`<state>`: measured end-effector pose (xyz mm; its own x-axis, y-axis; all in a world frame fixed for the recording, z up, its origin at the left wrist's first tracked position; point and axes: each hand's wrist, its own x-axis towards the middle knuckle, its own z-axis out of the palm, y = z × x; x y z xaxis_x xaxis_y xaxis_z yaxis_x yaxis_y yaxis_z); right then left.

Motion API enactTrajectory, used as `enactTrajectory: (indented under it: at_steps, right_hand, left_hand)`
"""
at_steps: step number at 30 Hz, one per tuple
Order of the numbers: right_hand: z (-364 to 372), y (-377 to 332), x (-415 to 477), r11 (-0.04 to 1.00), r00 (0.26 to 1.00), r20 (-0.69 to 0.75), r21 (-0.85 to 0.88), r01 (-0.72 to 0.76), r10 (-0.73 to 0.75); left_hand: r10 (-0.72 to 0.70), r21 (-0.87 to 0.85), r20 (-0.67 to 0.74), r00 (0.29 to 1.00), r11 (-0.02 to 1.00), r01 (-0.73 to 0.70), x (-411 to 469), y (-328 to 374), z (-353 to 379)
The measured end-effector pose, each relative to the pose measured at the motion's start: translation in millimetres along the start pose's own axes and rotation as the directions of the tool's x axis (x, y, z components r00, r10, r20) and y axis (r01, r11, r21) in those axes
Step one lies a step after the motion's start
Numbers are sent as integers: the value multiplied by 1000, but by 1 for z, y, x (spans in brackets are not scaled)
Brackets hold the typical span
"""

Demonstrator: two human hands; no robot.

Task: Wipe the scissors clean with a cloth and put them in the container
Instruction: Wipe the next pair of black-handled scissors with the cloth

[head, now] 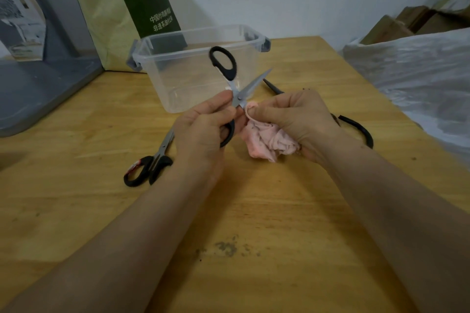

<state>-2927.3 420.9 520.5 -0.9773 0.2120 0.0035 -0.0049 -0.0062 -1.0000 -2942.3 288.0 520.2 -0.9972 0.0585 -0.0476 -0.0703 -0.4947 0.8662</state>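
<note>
Now the left hand grips the open scissors, the right hand pinches the cloth at the pivot. Blades gape: a slip could nick a finger.

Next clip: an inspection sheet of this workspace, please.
Surface: wooden table, dark stain near the front.
Job's things: open scissors in hand, pink cloth at the blade; clear container looks empty; left pair and part-hidden right pair lie on the table.
Clutter: nothing seen.
Grippers: left hand holds the scissors; right hand grips the cloth.
Cables: nothing seen.
Surroundings: bag, grey tray, plastic sheet, boxes.
</note>
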Motion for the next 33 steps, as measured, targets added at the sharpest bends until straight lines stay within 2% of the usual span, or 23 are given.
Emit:
enactTrajectory:
  at_steps: [5,9,11,21,25,28,31,33]
  right_hand:
    - [-8,-5,1,1000,1000,4,10,-3,3]
    - [-10,-7,-3,999,999,36,-39,22,-20]
    - [-10,-7,-3,998,998,52,-51,38,-35]
    - [-9,-3,0,997,994,109,-79,-3,12]
    - [-13,-4,-1,986,992,118,-165,-27,47]
    - [-9,-2,-1,978,996,86,-209,-14,33]
    - [-7,-2,-1,994,998,62,-110,-14,21]
    - [-7,-3,-1,995,997,77,-102,-16,24]
  left_hand:
    - [5,125,70,998,992,-13,0,1,1]
    - [-164,295,140,976,948,117,5,12,-6]
    - [-195,352,186,963,928,120,7,16,-9]
    - [-40,383,154,987,924,-23,8,7,-11]
    - [-13,342,111,994,939,-26,12,10,-16]
    - [-4,391,140,990,919,-52,10,6,-15]
    - [-14,435,179,984,898,-66,6,0,-11]
    - [-11,406,163,987,912,-57,7,1,-10]
